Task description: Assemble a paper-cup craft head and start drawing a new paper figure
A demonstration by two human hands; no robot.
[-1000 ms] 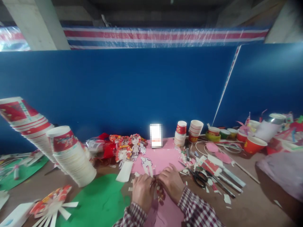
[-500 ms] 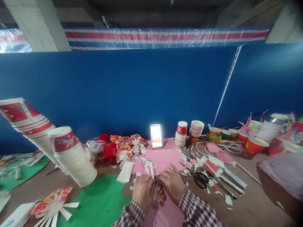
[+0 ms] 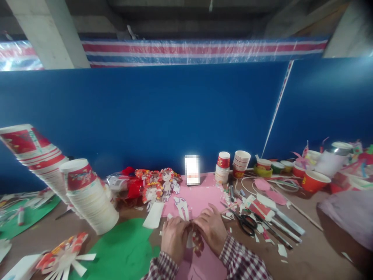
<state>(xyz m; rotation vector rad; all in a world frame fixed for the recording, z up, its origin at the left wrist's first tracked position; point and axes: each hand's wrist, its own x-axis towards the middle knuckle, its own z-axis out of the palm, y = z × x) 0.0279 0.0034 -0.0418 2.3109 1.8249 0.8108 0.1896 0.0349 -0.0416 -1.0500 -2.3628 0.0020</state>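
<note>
My left hand (image 3: 174,238) and my right hand (image 3: 212,228) meet low in the middle, over pink paper. Both are closed, with fingertips together on a small patterned paper piece (image 3: 198,245) in red and gold. Its upper part is hidden by my fingers. Just beyond them lies a white paper cut-out (image 3: 181,205) with dark outlines, on a pink sheet (image 3: 204,199). A white paper strip (image 3: 154,215) is left of it. Decorated paper figures (image 3: 167,181) are grouped farther back. Black-handled scissors (image 3: 247,225) lie right of my right hand.
Tall stacks of paper cups (image 3: 90,202) lean at the left, near a green paper sheet (image 3: 122,251) and a fringed cut cup (image 3: 65,252). A blurred bright upright panel (image 3: 192,170) stands behind. Shorter cup stacks (image 3: 241,163), pens and scraps are at the right, before a blue partition (image 3: 175,112).
The whole view has shifted slightly, with the scene sitting a little lower. Both hands stay together on the patterned paper piece, with only slight finger movement.
</note>
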